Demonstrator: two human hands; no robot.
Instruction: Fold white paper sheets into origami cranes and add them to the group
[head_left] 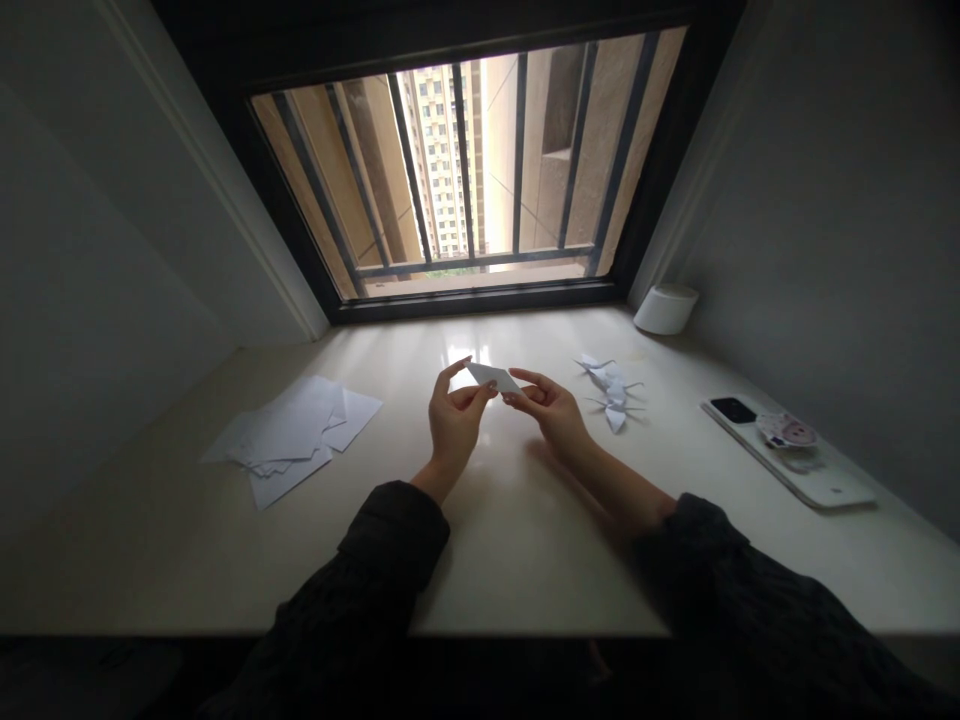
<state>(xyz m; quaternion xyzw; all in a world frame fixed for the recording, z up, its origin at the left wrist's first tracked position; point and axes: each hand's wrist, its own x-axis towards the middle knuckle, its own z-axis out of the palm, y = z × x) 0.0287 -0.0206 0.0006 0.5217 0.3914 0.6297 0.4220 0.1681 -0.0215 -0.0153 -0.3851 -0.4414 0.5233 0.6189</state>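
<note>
Seeing, left to right on the glossy cream worktop point(525, 570), one messy pile of flat white paper sheets point(289, 425), unfolded and too overlapped to count, then two hands, bare left hand point(455, 425) and bare right hand point(561, 415), both pinching one small folded diamond-shaped piece of white paper point(493, 376) up in the air, partway through folding at a guess. Further right, got a bunched row of spiky folded white paper figures point(614, 391), probably three, so maybe three done, one half-made and the pile left, plus one rounded white container point(666, 311) at the back and one white phone point(821, 484) with a black camera block.
</note>
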